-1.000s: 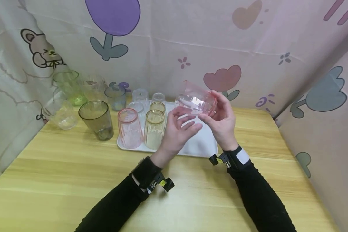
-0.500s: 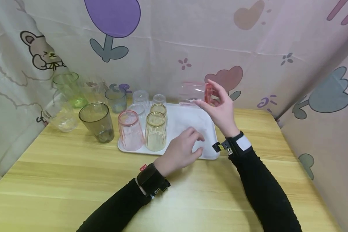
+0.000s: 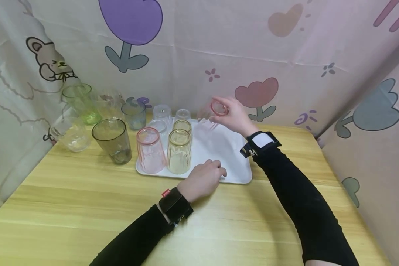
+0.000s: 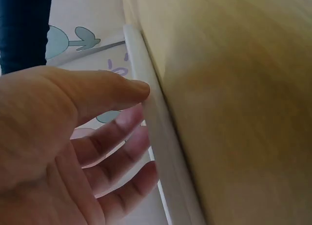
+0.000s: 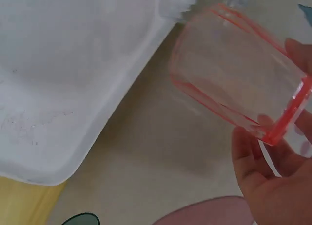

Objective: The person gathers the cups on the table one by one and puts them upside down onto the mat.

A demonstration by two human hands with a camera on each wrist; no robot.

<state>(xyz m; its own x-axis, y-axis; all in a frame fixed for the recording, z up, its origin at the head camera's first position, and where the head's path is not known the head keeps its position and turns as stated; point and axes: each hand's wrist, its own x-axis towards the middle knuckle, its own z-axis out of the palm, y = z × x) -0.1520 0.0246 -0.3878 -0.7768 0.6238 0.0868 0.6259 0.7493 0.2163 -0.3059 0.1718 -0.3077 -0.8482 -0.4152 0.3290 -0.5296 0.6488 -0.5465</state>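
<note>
My right hand (image 3: 232, 114) grips a pink ribbed glass (image 3: 215, 111) by its thick base, tilted mouth-down just above the far part of the white tray (image 3: 234, 162). In the right wrist view the pink glass (image 5: 234, 79) hangs over the tray's corner (image 5: 73, 88), with my fingers (image 5: 273, 186) round its base. My left hand (image 3: 212, 173) rests with relaxed fingers on the tray's front rim and holds nothing. The left wrist view shows that hand (image 4: 131, 122) beside the rim (image 4: 158, 142).
Several upturned glasses stand on the tray's left half, among them a pink one (image 3: 149, 149) and an amber one (image 3: 178, 151). Left of the tray stand a smoky glass (image 3: 112, 140), a green glass (image 3: 81, 101) and clear ones. Printed cloth walls close in the wooden table (image 3: 86, 207).
My left hand let go of the pink glass and dropped to the tray's front rim. My right hand carried the glass toward the tray's far side and turned it mouth-down.
</note>
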